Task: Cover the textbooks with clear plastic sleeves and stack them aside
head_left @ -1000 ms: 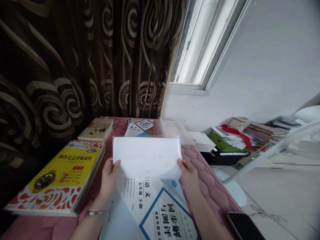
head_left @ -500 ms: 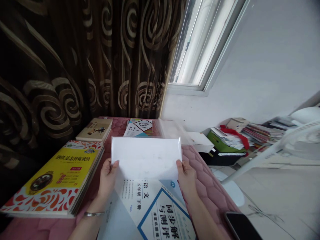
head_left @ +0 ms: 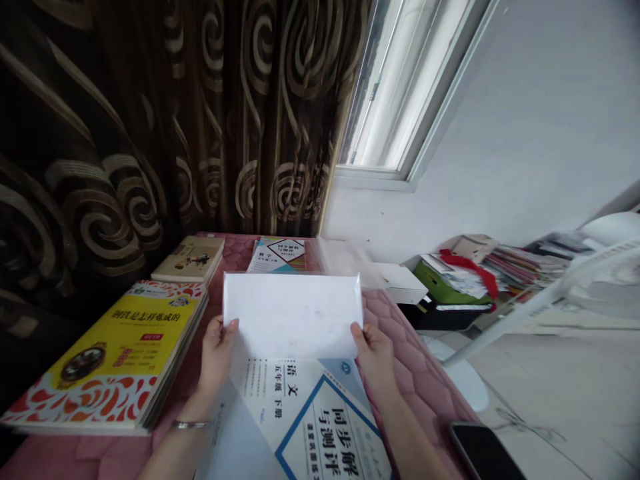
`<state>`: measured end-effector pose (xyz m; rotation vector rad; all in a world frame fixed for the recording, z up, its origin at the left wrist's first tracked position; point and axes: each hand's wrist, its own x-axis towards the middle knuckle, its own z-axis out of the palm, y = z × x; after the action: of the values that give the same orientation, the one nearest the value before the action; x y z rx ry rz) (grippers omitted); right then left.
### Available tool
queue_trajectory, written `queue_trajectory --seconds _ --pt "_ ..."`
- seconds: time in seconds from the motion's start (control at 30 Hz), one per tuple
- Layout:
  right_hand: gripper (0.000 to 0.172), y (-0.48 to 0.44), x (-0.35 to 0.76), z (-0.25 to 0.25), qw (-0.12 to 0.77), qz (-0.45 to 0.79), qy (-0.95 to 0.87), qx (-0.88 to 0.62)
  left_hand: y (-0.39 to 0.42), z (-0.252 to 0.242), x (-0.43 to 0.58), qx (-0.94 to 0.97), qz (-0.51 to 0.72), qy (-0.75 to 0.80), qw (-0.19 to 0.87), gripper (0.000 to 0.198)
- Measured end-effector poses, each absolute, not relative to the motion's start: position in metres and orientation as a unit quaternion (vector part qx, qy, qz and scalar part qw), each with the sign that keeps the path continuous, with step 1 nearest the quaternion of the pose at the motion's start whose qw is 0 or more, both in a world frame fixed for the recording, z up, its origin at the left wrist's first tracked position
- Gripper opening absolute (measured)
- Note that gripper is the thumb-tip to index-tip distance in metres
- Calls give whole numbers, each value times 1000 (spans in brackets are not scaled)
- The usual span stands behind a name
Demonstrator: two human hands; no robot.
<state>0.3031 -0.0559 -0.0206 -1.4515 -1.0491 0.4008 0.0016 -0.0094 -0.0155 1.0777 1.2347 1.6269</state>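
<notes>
A blue-and-white workbook [head_left: 300, 417] with Chinese lettering lies sideways in front of me, its lower part cut off by the frame. White paper [head_left: 293, 313] with a shiny, clear plastic edge spans its far end; whether it is a page or a folded flap I cannot tell. My left hand [head_left: 217, 350] pinches the left edge of this white part, thumb on top, fingers underneath. On the opposite edge, my right hand [head_left: 373, 350] grips in the same way. A bracelet circles my left wrist.
On the pink quilted cover [head_left: 420, 373] lie a yellow book stack [head_left: 125, 347], a tan book [head_left: 190, 260], another workbook [head_left: 280, 255], clear plastic sheets [head_left: 345, 261], a white box [head_left: 403, 283] and a phone [head_left: 483, 453]. A white fan [head_left: 530, 307] stands right; a patterned curtain [head_left: 200, 120] hangs behind.
Almost nothing differs. Both hands keep their hold on the white part, and its far edge has shifted very slightly.
</notes>
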Motion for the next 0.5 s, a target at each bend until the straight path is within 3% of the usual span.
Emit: queue_trajectory --seconds 0.2,0.5 --pt "46 -58 297 -16 579 132 -452 -666 -11 -12 4 428 638 499 401 34" --pt "38 -58 298 -17 602 219 -446 -625 -13 -5 7 418 633 515 398 34"
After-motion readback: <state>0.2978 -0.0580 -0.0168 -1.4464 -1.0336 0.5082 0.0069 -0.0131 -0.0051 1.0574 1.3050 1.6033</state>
